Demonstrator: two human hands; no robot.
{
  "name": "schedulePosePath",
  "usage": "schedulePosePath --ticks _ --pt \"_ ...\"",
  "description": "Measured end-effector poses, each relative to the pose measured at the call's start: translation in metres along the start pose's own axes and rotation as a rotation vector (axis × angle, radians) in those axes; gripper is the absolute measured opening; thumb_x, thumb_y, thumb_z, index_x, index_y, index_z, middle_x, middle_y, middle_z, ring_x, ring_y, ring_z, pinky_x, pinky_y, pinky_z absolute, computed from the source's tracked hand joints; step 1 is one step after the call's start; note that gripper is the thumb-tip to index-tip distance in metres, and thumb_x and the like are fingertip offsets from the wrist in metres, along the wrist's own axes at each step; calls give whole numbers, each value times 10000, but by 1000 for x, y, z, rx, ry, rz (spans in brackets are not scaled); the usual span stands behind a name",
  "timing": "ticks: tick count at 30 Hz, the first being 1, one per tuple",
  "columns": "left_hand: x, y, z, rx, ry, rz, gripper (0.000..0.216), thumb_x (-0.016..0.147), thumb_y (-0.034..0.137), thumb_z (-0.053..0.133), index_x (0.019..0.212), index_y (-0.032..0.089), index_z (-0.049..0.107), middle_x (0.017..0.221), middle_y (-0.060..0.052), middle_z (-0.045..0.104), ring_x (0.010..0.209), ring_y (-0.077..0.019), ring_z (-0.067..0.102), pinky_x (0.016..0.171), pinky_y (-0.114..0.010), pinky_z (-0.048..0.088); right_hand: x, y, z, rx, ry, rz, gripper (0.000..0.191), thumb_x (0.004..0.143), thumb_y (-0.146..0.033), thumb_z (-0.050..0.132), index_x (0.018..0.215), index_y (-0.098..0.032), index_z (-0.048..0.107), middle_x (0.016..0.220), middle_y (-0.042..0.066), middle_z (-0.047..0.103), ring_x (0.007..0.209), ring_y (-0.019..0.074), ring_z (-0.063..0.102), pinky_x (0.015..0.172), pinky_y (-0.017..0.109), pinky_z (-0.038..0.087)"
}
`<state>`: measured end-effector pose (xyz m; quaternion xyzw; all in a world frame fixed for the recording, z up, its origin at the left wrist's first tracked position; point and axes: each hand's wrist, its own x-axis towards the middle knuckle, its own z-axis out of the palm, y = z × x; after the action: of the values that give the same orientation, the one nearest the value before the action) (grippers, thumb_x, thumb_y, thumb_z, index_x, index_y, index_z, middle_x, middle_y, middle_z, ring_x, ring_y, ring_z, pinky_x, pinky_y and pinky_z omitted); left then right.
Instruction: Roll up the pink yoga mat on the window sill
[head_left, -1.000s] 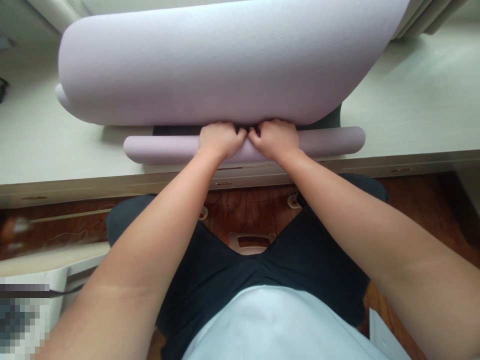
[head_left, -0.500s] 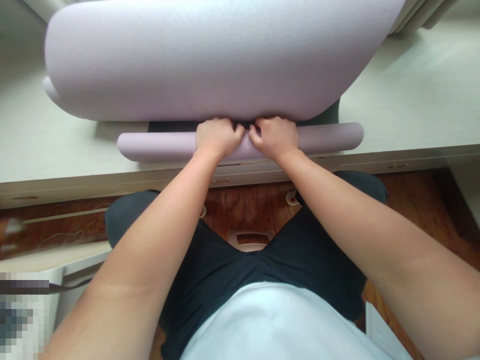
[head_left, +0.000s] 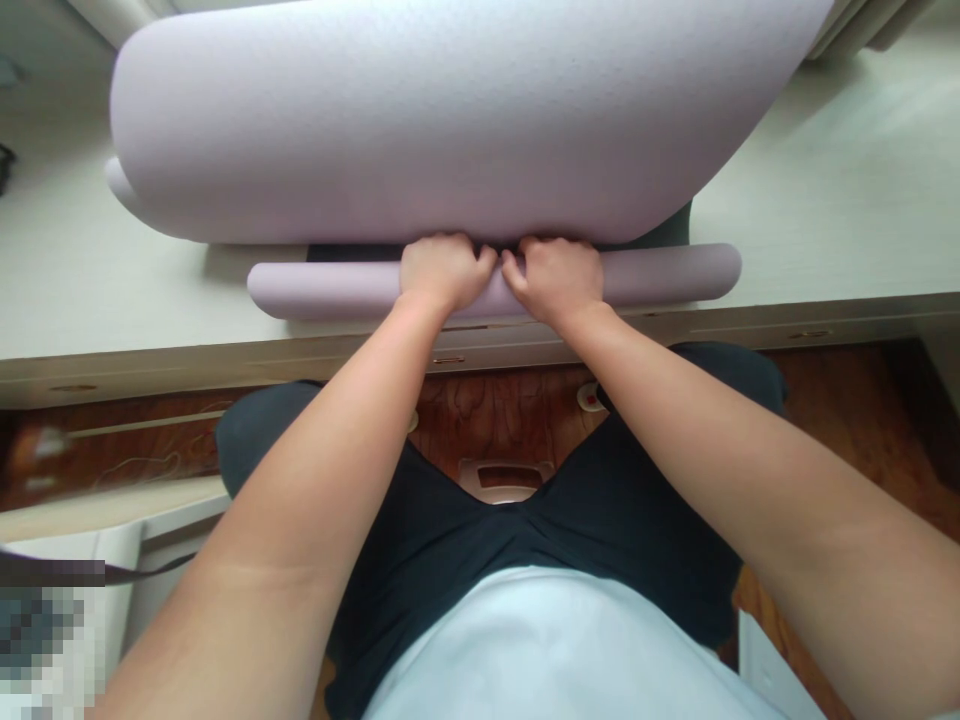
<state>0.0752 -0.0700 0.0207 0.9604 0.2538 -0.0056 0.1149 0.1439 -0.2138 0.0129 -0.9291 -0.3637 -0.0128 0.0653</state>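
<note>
A pale lilac foam mat lies across the whitish table, its big free part bulging up behind my hands. The mat's near end is rolled into a thin tube along the table's front edge. My left hand and my right hand sit side by side on the middle of that tube, both fingers curled tightly over it, knuckles almost touching. A dark underside or layer shows between the tube and the bulge.
The table's front edge runs across the view just below the tube. Below it are my dark shorts, a pale shirt and a reddish wooden floor. A white piece of furniture stands at lower left.
My hands stay clenched on the rolled tube. The tube sits a little farther from the table's front edge than a second ago; the view has shifted slightly.
</note>
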Motion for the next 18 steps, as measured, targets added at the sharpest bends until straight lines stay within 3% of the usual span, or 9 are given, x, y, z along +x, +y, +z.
schedulePosePath --ticks 4,9,18 --pt "3 -1 1 8 -19 -10 613 980 559 372 1263 169 751 1215 -181 738 1216 -402 626 1053 -492 450 4 1 2 37 3 20 655 1033 -541 286 1172 -125 771 1078 218 748 1004 373 678 874 462 475" --pt "8 -3 0 9 -41 -10 619 975 558 374 1281 165 741 1227 -181 734 1211 -398 628 1049 -488 459 8 2 3 63 1 20 691 1030 -556 278 1240 -109 761 1076 231 742 1057 401 665 893 491 473" --pt "-1 2 0 10 17 -28 601 976 540 370 1229 164 765 1207 -193 744 1186 -405 648 1032 -488 468 7 -1 -3 17 -41 27 662 1035 -520 287 1270 -105 745 1130 244 728 1046 399 670 900 493 474"
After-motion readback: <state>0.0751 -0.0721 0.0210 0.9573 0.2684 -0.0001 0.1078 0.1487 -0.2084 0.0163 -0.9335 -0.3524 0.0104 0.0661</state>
